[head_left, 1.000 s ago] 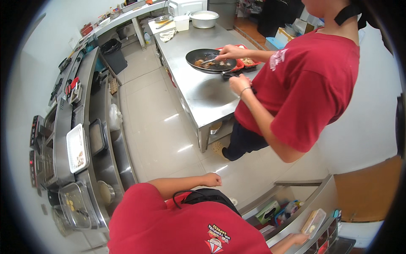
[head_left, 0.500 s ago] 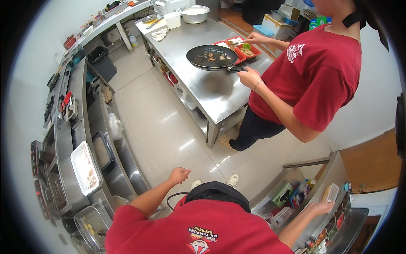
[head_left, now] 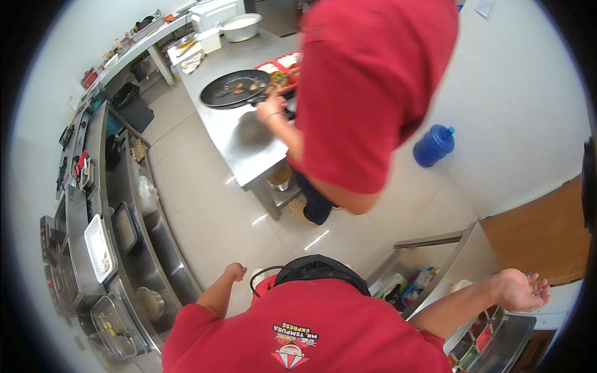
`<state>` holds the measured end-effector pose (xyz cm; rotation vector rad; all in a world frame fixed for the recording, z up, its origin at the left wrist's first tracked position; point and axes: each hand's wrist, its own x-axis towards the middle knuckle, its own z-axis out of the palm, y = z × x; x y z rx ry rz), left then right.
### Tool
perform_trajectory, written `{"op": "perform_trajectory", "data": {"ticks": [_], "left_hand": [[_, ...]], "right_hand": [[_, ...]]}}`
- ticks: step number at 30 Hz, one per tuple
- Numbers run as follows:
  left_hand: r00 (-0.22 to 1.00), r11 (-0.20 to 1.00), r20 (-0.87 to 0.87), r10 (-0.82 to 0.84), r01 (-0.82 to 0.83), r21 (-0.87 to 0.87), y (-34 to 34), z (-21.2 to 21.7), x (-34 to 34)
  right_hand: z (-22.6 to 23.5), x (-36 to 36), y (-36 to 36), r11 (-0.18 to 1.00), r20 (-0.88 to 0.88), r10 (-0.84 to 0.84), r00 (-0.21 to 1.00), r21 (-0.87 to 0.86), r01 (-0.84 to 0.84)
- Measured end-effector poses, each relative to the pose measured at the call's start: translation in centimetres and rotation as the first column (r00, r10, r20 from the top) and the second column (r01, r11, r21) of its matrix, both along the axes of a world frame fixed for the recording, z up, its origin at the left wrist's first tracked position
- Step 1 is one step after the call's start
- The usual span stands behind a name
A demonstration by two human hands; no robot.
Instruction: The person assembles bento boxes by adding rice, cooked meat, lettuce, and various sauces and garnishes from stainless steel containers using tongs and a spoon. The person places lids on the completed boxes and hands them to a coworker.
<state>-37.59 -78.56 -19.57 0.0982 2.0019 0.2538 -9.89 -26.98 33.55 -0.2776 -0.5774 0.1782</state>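
My left hand hangs in the air over the floor, fingers loosely curled with nothing visible in them. My right hand is raised at the far right, palm upward and fingers partly bent but apart. A small dark bit shows near its fingertips, too small to name. Below that hand are condiment bins with colourful contents and a dark lid. My right forearm partly covers a pale box on the counter.
A co-worker in a red shirt holds a frying pan with food bits over a steel table, beside red trays. Left counters carry a white tray and a clear tub. A blue water jug stands by the wall.
My right hand has moved up and outward, away from the pale box. My left hand has dropped slightly. The view has turned rightward, and the co-worker appears nearer the middle, still holding the pan.
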Motion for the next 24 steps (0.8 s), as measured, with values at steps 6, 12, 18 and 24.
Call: {"op": "perform_trajectory", "data": {"ticks": [6,12,18,24], "left_hand": [[0.986,0.985,0.020,-0.167,0.166,0.054,13.3,0.0,6.4],[0.986,0.977,0.018,-0.165,0.161,0.140,26.5,8.3,7.8],[0.983,0.965,0.023,-0.183,0.175,0.195,37.2,8.7,7.0],[0.948,0.888,-0.042,-0.317,0.312,0.337,52.2,9.8,2.9]], "right_hand": [[2.6,3.7,10.4,0.993,0.147,0.094,0.985,0.058,-0.103],[1.1,2.4,17.5,0.996,0.075,0.089,0.993,-0.037,-0.086],[-0.3,0.0,26.3,0.997,0.208,0.069,0.976,-0.061,-0.057],[-1.3,-2.4,37.5,0.997,0.299,-0.081,0.951,0.006,0.083]]}}
